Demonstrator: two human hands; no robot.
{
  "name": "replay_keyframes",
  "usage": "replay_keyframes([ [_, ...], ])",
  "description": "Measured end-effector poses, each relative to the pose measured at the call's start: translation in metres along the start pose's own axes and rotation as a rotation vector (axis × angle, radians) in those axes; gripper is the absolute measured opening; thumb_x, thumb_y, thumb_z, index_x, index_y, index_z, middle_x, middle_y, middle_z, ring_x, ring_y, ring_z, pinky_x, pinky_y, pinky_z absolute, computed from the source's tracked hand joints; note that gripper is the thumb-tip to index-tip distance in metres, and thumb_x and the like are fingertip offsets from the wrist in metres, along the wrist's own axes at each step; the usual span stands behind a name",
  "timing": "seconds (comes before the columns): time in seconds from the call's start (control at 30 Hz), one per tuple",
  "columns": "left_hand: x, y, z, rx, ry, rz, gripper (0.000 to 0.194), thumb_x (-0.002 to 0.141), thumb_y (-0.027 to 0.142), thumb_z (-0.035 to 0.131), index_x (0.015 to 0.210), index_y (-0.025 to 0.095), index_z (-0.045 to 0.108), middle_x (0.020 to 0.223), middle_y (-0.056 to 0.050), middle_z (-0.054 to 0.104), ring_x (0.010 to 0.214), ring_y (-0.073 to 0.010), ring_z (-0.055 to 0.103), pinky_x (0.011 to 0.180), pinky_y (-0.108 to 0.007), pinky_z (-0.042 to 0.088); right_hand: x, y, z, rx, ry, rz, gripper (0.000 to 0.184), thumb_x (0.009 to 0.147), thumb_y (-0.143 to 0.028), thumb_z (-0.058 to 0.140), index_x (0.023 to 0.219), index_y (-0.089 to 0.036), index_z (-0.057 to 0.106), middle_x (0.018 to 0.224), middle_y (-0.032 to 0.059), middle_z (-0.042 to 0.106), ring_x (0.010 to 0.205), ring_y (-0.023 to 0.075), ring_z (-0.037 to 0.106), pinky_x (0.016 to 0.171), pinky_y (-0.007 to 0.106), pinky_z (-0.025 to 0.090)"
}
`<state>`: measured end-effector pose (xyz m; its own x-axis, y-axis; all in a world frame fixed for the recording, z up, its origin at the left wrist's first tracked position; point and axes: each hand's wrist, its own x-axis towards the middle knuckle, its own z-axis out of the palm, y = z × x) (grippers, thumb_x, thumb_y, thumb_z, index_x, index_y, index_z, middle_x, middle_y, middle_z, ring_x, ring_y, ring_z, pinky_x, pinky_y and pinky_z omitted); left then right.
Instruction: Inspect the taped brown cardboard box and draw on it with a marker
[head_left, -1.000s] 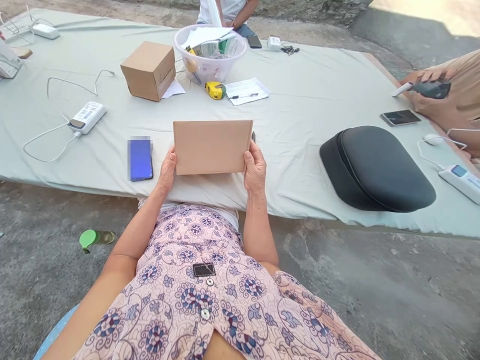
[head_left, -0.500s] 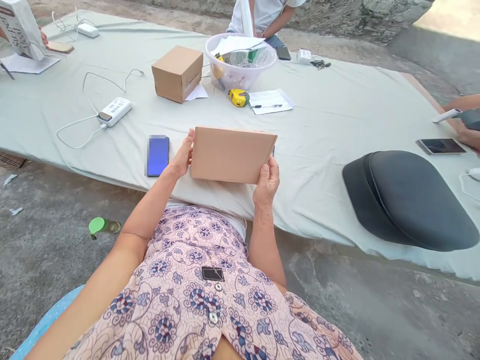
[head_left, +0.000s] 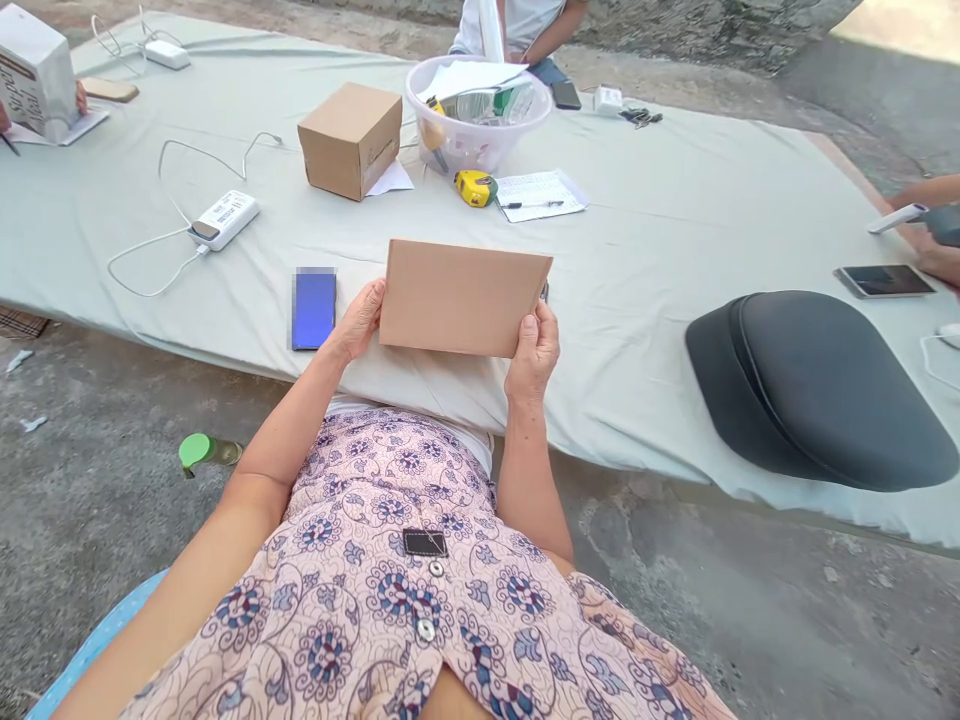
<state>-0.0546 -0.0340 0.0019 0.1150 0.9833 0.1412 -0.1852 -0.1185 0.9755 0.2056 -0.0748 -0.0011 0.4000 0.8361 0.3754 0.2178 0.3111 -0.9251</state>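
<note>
Between my hands is a brown cardboard box (head_left: 463,299), one plain broad face turned toward me; its depth is hidden. My left hand (head_left: 364,318) grips its left edge, fingers mostly behind it. On the lower right corner, my right hand (head_left: 535,345) holds on with the thumb in front and fingers around the side. Left of my left hand lies a phone (head_left: 313,310) with a blue screen. Beyond the held box are a yellow tape measure (head_left: 475,188) and a written sheet (head_left: 541,194) with a pen on it.
Another carton (head_left: 351,140) stands near a plastic basket (head_left: 480,145) of papers and tools. A white power strip (head_left: 225,220) with cables lies left. A black padded seat (head_left: 825,390) rests at right. Other people sit around the table; one handles a white printed box (head_left: 41,80).
The held box has tilted slightly, and its thin top edge no longer shows. My grip stays the same. At far left, the white printed box has turned and lowered.
</note>
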Motion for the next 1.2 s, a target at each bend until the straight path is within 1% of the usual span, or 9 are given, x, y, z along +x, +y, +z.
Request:
replay_keyframes([
  [0.07,-0.005,0.001,-0.003,-0.078,-0.028,-0.106,0.083,0.07,0.084,0.067,0.127,0.023,0.062,0.126,-0.009,0.073,0.124,-0.0314,0.066,0.102,-0.045,0.054,0.001,0.0,0.0,0.005,0.001,0.023,0.046,0.094,-0.051,0.049,0.128,-0.023,0.063,0.136,0.0083,0.065,0.13,0.0229,0.059,0.118,0.049,0.043],
  [0.1,-0.007,0.001,-0.004,-0.11,-0.04,-0.138,0.085,0.069,0.082,0.071,0.131,0.025,0.059,0.13,-0.009,0.071,0.128,-0.0311,0.063,0.104,-0.043,0.052,0.002,0.0,0.0,0.01,-0.002,0.033,0.046,0.094,-0.05,0.049,0.128,-0.023,0.064,0.136,0.0082,0.066,0.129,0.023,0.059,0.118,0.049,0.043],
  [0.2,-0.01,0.003,-0.007,-0.149,-0.064,-0.132,0.089,0.069,0.075,0.077,0.139,0.027,0.052,0.142,-0.008,0.064,0.136,-0.0304,0.057,0.109,-0.04,0.048,0.003,0.001,0.0,0.019,-0.01,0.047,0.045,0.095,-0.049,0.049,0.127,-0.022,0.064,0.135,0.0078,0.067,0.128,0.0227,0.06,0.116,0.048,0.044],
  [0.33,-0.015,0.0,-0.007,-0.19,-0.106,-0.119,0.089,0.071,0.071,0.077,0.144,0.029,0.049,0.15,-0.008,0.058,0.143,-0.0314,0.051,0.114,-0.043,0.044,0.004,0.002,0.001,-0.004,0.001,0.049,0.044,0.095,-0.049,0.049,0.126,-0.022,0.065,0.133,0.0077,0.067,0.127,0.0225,0.061,0.116,0.048,0.044],
  [0.53,-0.024,-0.009,-0.009,-0.25,-0.164,-0.072,0.096,0.061,0.066,0.086,0.142,0.028,0.052,0.157,-0.009,0.051,0.148,-0.0346,0.044,0.119,-0.044,0.041,0.004,0.008,0.001,-0.024,-0.012,0.045,0.046,0.097,-0.052,0.047,0.128,-0.024,0.064,0.134,0.0071,0.067,0.127,0.0218,0.061,0.115,0.048,0.045],
  [0.73,-0.024,-0.008,-0.008,-0.211,-0.166,-0.055,0.1,0.063,0.069,0.085,0.146,0.027,0.049,0.158,-0.011,0.049,0.15,-0.0362,0.04,0.121,-0.047,0.04,0.004,0.01,0.002,0.0,-0.022,0.033,0.047,0.097,-0.054,0.046,0.129,-0.023,0.063,0.135,0.0074,0.067,0.127,0.0216,0.062,0.115,0.048,0.047],
  [0.93,-0.021,-0.013,-0.008,-0.24,-0.156,-0.057,0.098,0.062,0.07,0.085,0.144,0.028,0.05,0.158,-0.01,0.049,0.152,-0.0359,0.038,0.121,-0.048,0.039,0.004,0.009,0.002,0.001,-0.036,0.044,0.047,0.097,-0.054,0.046,0.128,-0.023,0.063,0.134,0.0078,0.067,0.125,0.0212,0.063,0.114,0.048,0.047],
  [1.07,-0.021,-0.016,-0.007,-0.283,-0.132,-0.071,0.094,0.063,0.076,0.08,0.14,0.029,0.052,0.158,-0.01,0.048,0.15,-0.0352,0.04,0.121,-0.05,0.039,0.001,0.008,0.003,0.005,-0.021,0.054,0.047,0.097,-0.054,0.047,0.127,-0.023,0.063,0.133,0.0078,0.067,0.125,0.0212,0.062,0.115,0.048,0.046],
  [1.2,-0.02,-0.017,-0.005,-0.287,-0.103,-0.081,0.091,0.065,0.075,0.079,0.138,0.029,0.052,0.154,-0.009,0.053,0.148,-0.0337,0.044,0.121,-0.05,0.039,0.0,0.006,0.004,0.012,-0.022,0.064,0.047,0.096,-0.054,0.047,0.127,-0.023,0.063,0.133,0.0076,0.067,0.125,0.0214,0.062,0.114,0.048,0.046],
])
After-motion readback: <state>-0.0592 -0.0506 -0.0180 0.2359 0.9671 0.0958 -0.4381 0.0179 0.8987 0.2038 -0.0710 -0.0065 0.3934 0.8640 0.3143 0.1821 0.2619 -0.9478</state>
